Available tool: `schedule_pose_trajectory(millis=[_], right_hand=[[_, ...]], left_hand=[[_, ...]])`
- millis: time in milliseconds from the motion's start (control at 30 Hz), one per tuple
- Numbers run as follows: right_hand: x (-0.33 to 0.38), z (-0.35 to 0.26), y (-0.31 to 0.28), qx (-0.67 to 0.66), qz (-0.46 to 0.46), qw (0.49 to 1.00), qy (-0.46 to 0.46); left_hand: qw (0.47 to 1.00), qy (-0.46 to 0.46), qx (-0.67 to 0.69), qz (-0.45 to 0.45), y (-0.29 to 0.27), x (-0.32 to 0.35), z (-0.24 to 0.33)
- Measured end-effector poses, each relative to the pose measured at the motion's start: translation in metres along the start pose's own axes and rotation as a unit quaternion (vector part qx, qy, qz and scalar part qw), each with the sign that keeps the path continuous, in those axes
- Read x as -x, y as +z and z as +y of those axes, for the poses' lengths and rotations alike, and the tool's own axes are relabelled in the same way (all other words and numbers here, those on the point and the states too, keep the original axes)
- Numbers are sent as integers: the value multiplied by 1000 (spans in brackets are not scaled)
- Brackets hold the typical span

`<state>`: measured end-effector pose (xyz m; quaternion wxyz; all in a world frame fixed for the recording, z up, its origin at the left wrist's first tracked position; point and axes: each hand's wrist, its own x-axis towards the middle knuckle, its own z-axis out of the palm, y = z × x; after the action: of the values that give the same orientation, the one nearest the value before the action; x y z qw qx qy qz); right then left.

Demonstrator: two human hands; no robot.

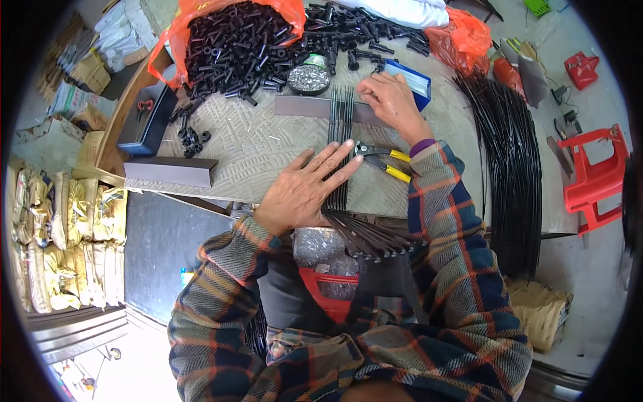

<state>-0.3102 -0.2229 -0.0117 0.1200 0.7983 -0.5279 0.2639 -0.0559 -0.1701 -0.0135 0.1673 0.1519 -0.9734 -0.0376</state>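
Left hand [305, 191] flat, open on black rods [339, 134] | right hand [392, 100] spread on rod tops | orange bag [201, 20] behind

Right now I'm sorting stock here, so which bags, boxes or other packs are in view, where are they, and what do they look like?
Orange plastic bag: far left of table, open, full of black tubes.
Second orange bag: far right, crumpled.
Blue box: beside the right hand, rectangular, white contents.
Yellowish sacks: stacked on the floor, left.
Tan wrapped bundle: floor, lower right.

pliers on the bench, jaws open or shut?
Open: the yellow-handled pliers lie flat, handles splayed apart, just beyond the left hand fingertips.
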Motion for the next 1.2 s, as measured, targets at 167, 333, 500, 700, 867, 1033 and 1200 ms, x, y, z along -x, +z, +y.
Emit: schedule_pose_trajectory(millis=[167,333,500,700,867,1033,1200], right_hand=[[-2,1,0,34,14,999,-6],[-2,-2,3,7,11,1000,16],[-4,-1,3,-39,18,999,16],[-4,4,7,-17,23,1000,-13],[-5,1,17,-58,88,994,-16],[6,11,7,31,27,998,37],[3,11,4,54,-38,997,35]], left_hand=[[1000,1,27,17,2,2,-2],[1000,8,11,5,2,2,-1],[998,0,56,25,9,4,-1],[999,27,-3,-20,6,2,-7],[999,10,37,-35,5,2,-5],[997,0,46,-54,4,-5,3],[994,-40,-47,-87,6,-11,4]])
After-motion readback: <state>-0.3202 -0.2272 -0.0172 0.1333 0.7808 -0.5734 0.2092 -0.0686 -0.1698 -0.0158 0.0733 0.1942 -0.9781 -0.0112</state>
